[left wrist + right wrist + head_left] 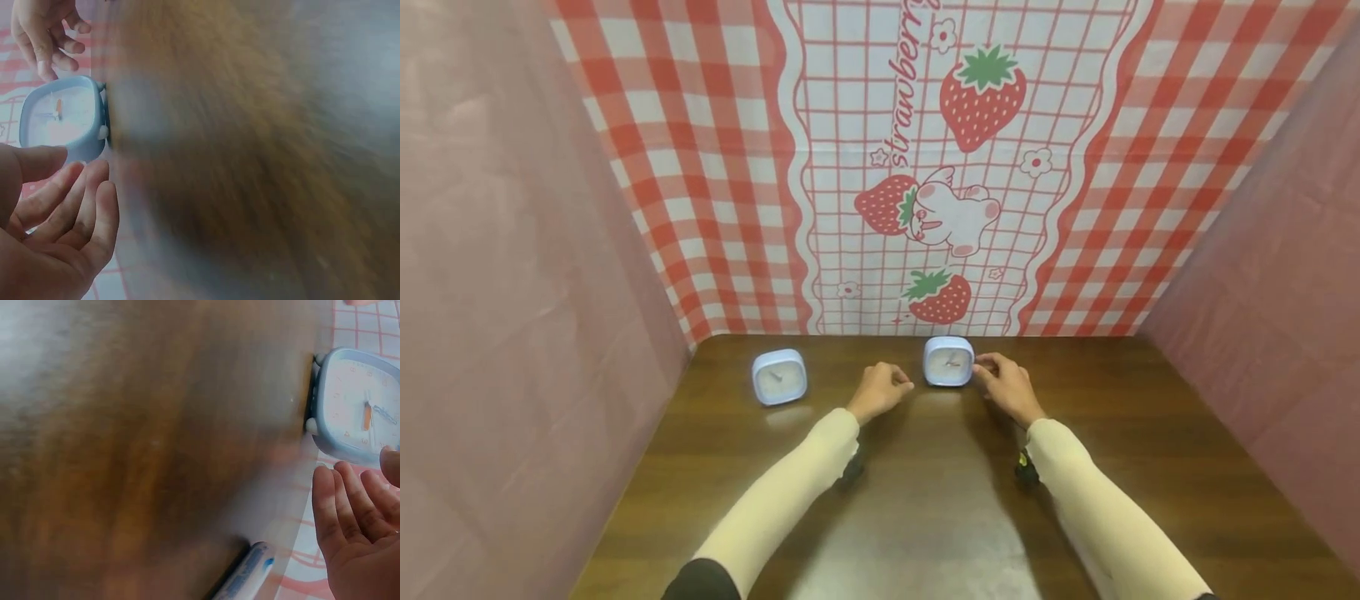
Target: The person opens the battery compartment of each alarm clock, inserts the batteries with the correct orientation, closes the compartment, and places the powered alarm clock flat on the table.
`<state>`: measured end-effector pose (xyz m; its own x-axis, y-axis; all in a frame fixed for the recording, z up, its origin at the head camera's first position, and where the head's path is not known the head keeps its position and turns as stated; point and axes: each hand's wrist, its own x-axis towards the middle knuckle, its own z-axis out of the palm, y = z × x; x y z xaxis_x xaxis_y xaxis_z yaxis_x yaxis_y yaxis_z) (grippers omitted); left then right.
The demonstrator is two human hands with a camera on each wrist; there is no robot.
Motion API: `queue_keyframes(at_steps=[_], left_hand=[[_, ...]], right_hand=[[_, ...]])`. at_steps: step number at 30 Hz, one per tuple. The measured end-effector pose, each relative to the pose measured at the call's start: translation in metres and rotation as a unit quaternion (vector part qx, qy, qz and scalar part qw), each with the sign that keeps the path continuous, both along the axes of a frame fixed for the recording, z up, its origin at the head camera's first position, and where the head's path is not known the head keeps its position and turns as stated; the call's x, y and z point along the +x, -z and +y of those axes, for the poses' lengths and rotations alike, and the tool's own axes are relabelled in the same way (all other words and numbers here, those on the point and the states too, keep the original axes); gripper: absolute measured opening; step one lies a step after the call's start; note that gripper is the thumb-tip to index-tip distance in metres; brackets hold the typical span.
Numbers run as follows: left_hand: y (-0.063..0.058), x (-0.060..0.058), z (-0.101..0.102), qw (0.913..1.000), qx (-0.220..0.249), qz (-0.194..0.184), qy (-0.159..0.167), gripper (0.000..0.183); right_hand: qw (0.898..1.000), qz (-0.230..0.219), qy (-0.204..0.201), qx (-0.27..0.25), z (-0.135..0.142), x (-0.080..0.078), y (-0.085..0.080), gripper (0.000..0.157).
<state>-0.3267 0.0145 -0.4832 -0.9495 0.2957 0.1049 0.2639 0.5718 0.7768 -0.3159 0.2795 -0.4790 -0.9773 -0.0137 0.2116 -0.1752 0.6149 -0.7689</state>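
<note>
A pale blue alarm clock (948, 362) with a white face stands upright near the back of the table. Left of it in the head view is my left hand (880, 390), loosely bent, with a small gap to the clock. My right hand (1009, 385) reaches in from the other side, its fingertips right at the clock's edge. In the right wrist view the fingers (353, 506) are nearly straight below the clock (359, 406), and the thumb overlaps its corner. Both hands flank the clock (62, 119) in the left wrist view.
A second pale blue clock (779, 377) stands tilted at the back left of the wooden table (940, 500). Behind rises a red checked strawberry cloth (865, 275); pink curtains (512, 292) hang at both sides. A white bar with blue marks (247, 575) lies low in the right wrist view.
</note>
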Motion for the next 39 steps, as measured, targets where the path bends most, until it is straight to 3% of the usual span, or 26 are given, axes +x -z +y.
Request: queue_keyframes(at_steps=[18, 39], left_hand=[[-0.005, 0.046, -0.028, 0.9956, 0.003, 0.007, 0.094, 0.015], [0.002, 0.114, -0.062, 0.9891, 0.003, 0.019, 0.146, 0.017]], right_hand=[[1.000, -0.002, -0.007, -0.004, 0.006, 0.031, 0.008, 0.032], [0.995, -0.035, -0.088, -0.010, -0.005, 0.094, 0.015, 0.033]])
